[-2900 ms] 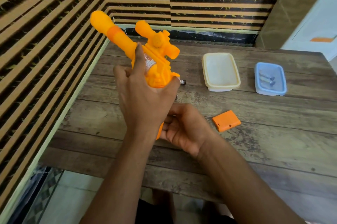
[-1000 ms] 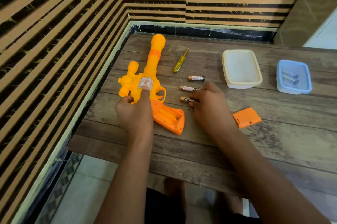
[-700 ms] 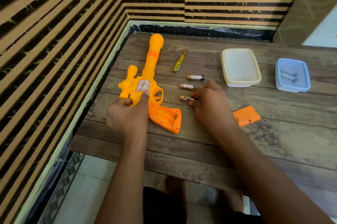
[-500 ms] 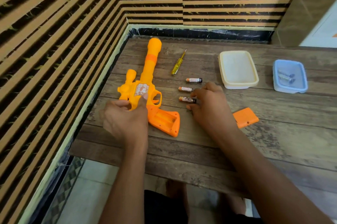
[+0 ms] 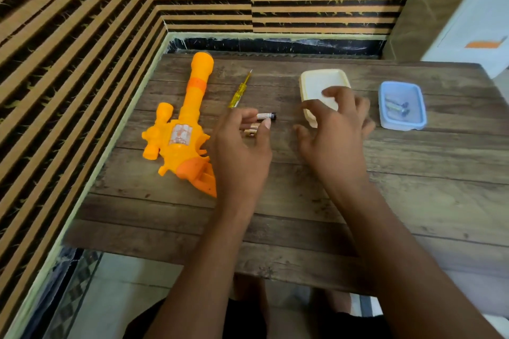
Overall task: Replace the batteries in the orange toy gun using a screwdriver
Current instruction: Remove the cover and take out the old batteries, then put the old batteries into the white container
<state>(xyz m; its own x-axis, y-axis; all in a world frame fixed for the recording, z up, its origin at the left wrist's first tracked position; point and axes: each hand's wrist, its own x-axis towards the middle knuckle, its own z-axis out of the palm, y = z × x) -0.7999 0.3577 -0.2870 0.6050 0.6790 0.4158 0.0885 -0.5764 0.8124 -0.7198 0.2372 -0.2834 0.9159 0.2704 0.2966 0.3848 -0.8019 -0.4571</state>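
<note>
The orange toy gun (image 5: 184,134) lies flat at the table's left, barrel pointing away from me, its grip partly hidden by my left hand (image 5: 242,156). That hand's thumb and fingers pinch a gold battery (image 5: 252,129). Just beyond it another battery (image 5: 266,116) lies on the wood. A yellow screwdriver (image 5: 238,92) rests beside the barrel. My right hand (image 5: 336,134) hovers with fingers spread and nothing in it, in front of the cream container (image 5: 322,80). The orange battery cover is out of sight.
A blue tray (image 5: 385,122) at the far right holds batteries (image 5: 396,107). The wooden table (image 5: 413,187) meets striped walls at the left and back. Its near edge drops to a tiled floor.
My left hand left the gun and moved right onto the batteries. My right hand drew off the batteries toward the cream container and spread its fingers. The gun stayed flat on the table.
</note>
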